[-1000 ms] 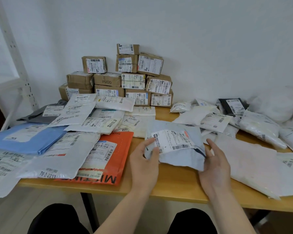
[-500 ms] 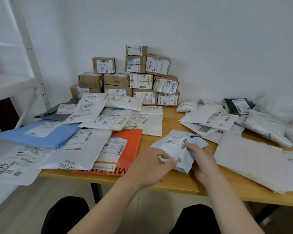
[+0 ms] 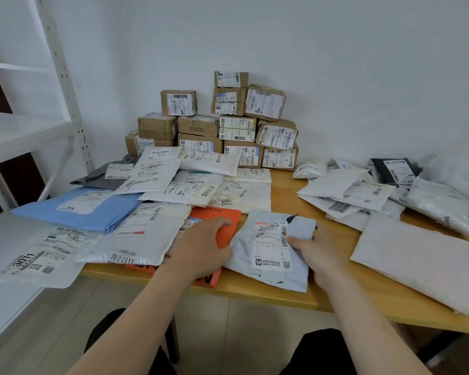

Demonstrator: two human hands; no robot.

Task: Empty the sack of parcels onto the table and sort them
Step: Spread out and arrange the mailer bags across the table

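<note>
Table [image 3: 282, 296]: wooden, boxes [image 3: 214, 125] stacked at the back, flat mailers [image 3: 157, 174] spread left and right.
Pale grey mailer [image 3: 271, 250]: lifted a second ago, now down at the front edge, overlapping the orange mailer [image 3: 220, 215].
Right hand [image 3: 320, 250]: pinches its right side, thumb on the label.
Left hand [image 3: 201, 247]: curled at its left edge; grip unclear.
Meaning: probably being placed; sorting midway.

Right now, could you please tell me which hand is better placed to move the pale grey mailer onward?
Probably the right hand: it pinches the pale grey mailer at its right edge, while the left hand merely rests on the orange mailer beside it, holding nothing.
</note>
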